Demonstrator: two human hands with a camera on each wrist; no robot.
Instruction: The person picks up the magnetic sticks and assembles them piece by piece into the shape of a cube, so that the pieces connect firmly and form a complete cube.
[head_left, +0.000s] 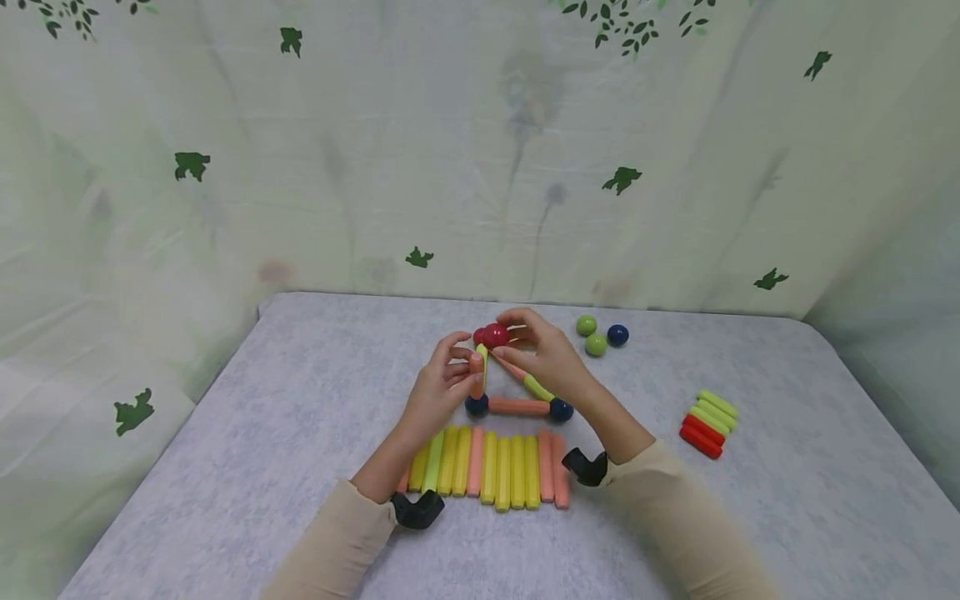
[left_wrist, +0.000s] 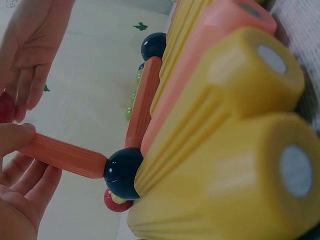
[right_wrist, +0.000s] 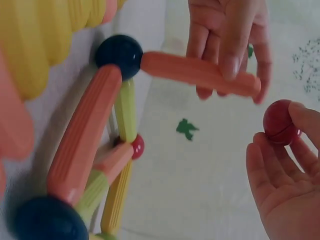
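Note:
My left hand (head_left: 435,387) pinches an orange magnetic stick (left_wrist: 70,156) between thumb and fingers. The stick stands upright, its lower end against a navy ball (left_wrist: 123,173) on the table. In my right hand (head_left: 553,357) a glossy red ball (right_wrist: 279,122) is held by thumb and fingertips, a little apart from the stick's upper end in the right wrist view. A lying orange stick (head_left: 519,407) joins that navy ball to a second navy ball (head_left: 561,409). Behind them, green and orange sticks meet at another red ball (right_wrist: 137,146), lower down on the table.
A row of yellow, green and pink sticks (head_left: 517,473) lies nearest me, partly behind the left forearm. Two green balls (head_left: 596,345) and a navy ball (head_left: 618,335) sit at the back right. Red and green short sticks (head_left: 708,424) lie together on the right.

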